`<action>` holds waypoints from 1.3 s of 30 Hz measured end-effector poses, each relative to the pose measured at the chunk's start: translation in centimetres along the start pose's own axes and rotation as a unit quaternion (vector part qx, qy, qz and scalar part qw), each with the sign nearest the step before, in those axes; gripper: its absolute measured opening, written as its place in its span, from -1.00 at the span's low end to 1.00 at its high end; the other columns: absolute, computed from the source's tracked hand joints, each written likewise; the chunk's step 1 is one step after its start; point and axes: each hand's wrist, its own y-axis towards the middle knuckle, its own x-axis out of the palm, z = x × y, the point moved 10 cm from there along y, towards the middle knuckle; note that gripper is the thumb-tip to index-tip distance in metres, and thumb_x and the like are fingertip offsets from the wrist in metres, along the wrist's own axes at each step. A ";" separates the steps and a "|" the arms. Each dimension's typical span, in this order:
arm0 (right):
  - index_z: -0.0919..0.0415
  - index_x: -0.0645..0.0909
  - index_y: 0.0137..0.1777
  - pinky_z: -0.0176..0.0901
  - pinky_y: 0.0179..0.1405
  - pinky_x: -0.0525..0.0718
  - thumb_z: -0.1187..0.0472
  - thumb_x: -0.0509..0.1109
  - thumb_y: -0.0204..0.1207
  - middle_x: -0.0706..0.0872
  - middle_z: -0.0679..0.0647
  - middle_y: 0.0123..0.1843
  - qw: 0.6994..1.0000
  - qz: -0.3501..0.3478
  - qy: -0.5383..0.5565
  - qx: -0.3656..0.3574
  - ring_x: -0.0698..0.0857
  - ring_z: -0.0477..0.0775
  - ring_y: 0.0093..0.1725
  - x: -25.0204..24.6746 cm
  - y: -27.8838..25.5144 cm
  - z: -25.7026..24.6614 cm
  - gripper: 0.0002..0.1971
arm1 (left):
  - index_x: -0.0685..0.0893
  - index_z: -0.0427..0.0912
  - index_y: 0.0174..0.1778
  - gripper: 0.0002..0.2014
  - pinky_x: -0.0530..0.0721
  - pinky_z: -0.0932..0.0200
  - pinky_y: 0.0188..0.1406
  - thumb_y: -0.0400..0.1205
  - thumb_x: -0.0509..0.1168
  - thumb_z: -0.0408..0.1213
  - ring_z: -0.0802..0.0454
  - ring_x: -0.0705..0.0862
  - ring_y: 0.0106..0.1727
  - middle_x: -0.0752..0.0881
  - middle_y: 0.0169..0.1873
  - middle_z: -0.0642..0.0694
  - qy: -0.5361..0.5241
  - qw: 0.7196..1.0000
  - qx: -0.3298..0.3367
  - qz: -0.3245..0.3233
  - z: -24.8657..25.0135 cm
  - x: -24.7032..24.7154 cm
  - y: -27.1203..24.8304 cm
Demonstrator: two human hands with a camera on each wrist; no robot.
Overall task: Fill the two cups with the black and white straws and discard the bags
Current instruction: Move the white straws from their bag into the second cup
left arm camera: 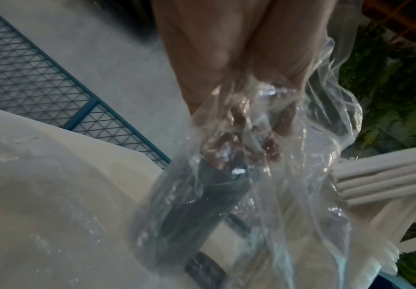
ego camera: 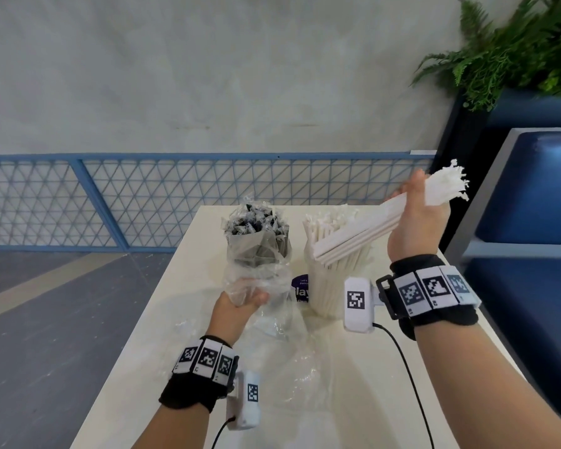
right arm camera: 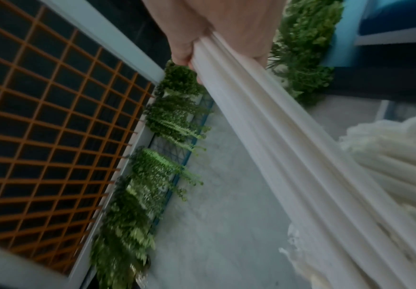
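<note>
My right hand (ego camera: 412, 218) grips a bundle of white straws (ego camera: 370, 222) (right arm camera: 288, 146), slanted above a cup (ego camera: 329, 286) packed with upright white straws. Left of that cup stand black straws (ego camera: 256, 231) inside a clear plastic bag (ego camera: 259, 270). My left hand (ego camera: 240, 303) holds the lower part of that bag; in the left wrist view the fingers (left arm camera: 263, 140) show through the film (left arm camera: 301, 195) around the dark straws (left arm camera: 202, 211). The cup under the black straws is hidden by plastic.
Another crumpled clear bag (ego camera: 289, 377) lies on the cream table (ego camera: 353, 416) near me. A purple label (ego camera: 302, 290) shows between the two straw stacks. A blue mesh railing (ego camera: 175, 196) runs behind, a blue bench (ego camera: 538, 205) and plants (ego camera: 515, 53) at right.
</note>
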 end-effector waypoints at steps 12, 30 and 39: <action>0.50 0.63 -0.08 -0.72 -0.21 0.38 0.21 0.30 0.59 0.58 -0.23 -0.28 0.958 -0.185 -0.214 -0.035 0.56 -0.53 -0.28 5.7 -3.8 5.1 -0.72 | 0.66 -0.49 -0.03 -0.81 0.61 0.51 -0.26 0.48 0.41 -0.49 0.31 0.75 -0.24 0.81 -0.39 0.09 -0.040 0.999 0.004 -0.024 1.0 1.1 -0.5; 0.21 0.20 0.55 -0.51 0.42 0.16 0.13 0.41 0.51 0.34 0.08 0.54 0.929 -0.218 -0.298 0.008 0.30 -0.13 0.48 4.3 -5.6 9.2 -0.33 | 0.80 -0.19 -0.16 -0.87 0.64 0.09 0.05 0.49 0.40 -0.23 0.03 0.77 -0.03 0.84 -0.18 -0.07 -0.096 0.995 -0.012 -0.001 0.8 0.6 -0.9; 0.08 0.43 0.32 -0.07 0.42 0.45 -0.06 0.36 0.46 0.42 -0.02 0.33 0.888 -0.274 -0.329 -0.169 0.43 -0.06 0.39 0.4 -12.0 8.3 -0.54 | 0.69 -0.15 -0.11 -0.85 0.73 0.14 -0.15 0.61 0.24 -0.21 0.00 0.74 -0.20 0.76 -0.29 -0.11 -0.236 0.968 -0.011 0.089 0.4 -1.7 -2.3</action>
